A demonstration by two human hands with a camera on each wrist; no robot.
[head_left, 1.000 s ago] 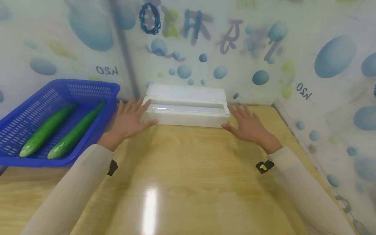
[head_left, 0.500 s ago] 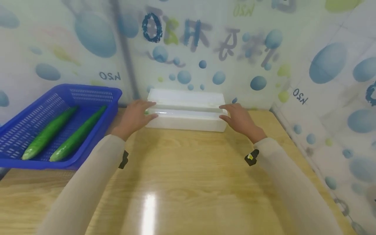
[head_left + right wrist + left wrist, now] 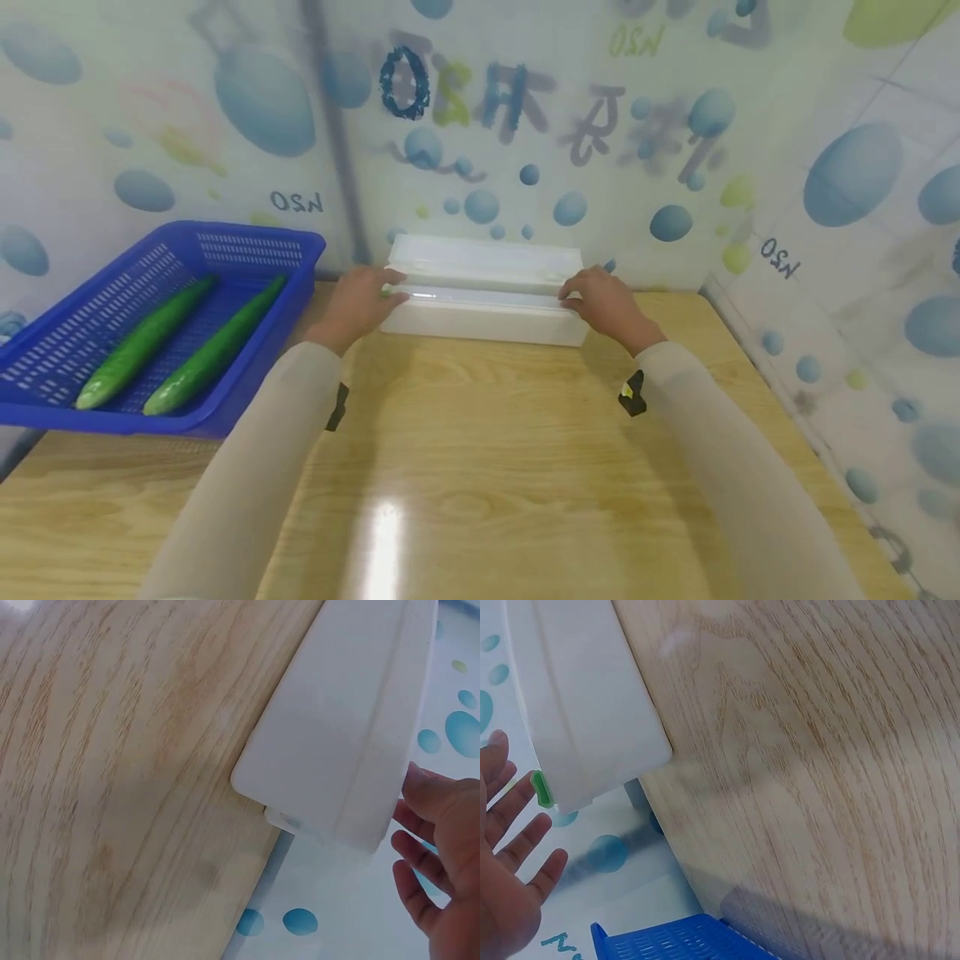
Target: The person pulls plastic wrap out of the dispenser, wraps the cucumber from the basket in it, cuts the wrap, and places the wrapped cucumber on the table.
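Note:
A long white cling film dispenser (image 3: 480, 321) lies at the table's back edge, its lid (image 3: 487, 258) raised against the wall. Shiny cling film (image 3: 480, 297) stretches along its top. At the left end, my left hand (image 3: 354, 304) has thumb and fingers apart; in the left wrist view its fingers are spread beside a green slider tab (image 3: 541, 789). At the right end, my right hand (image 3: 606, 304) brings thumb and forefinger together on the film's edge. In the right wrist view that thumb meets the dispenser's rim; the film itself is hard to make out there.
To the left stands a blue perforated basket (image 3: 202, 417) holding two cucumbers (image 3: 150, 342). A patterned wall (image 3: 525, 125) rises right behind the dispenser, and another closes off the right side. Wooden tabletop (image 3: 480, 467) lies between my forearms.
Both hands have come inward from beside the dispenser onto the ends of its opening. My right thumb and forefinger have drawn together. The head view has shifted slightly.

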